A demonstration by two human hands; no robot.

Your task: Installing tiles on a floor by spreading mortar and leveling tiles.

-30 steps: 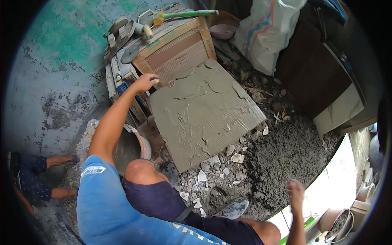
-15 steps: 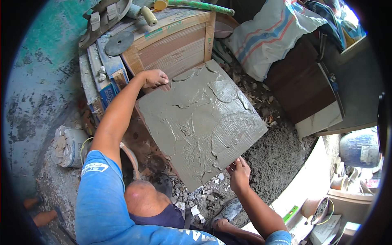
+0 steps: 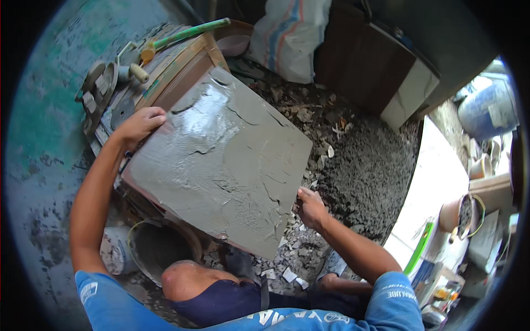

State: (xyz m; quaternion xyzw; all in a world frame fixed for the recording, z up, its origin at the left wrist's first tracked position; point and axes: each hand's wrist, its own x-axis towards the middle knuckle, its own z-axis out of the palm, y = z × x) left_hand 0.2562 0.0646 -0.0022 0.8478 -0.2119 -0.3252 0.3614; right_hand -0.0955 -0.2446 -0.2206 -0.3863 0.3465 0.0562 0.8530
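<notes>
A square tile [image 3: 226, 160], coated on top with wet grey mortar, hangs at a slant in front of me between my hands. My left hand [image 3: 144, 122] grips its far left edge, fingers curled over the rim. My right hand [image 3: 311, 205] holds the right edge lower down. A bucket [image 3: 160, 248] with grey contents sits beside my bare knee, partly under the tile. Grey mortar mix [image 3: 367, 182] lies heaped on the ground to the right of the tile.
A stack of boxes [image 3: 163, 83] with tools on it stands at the back left, near a white sack [image 3: 284, 38] and leaning boards [image 3: 353, 69]. Broken rubble [image 3: 287, 99] covers ground behind the tile. A pale slab [image 3: 419, 171], green level [image 3: 419, 245], buckets and blue drum [image 3: 486, 110] are at right.
My right hand has risen from low right and taken hold of the tile. Both hands have shifted the tile leftward and turned it; it now covers more of the boxes.
</notes>
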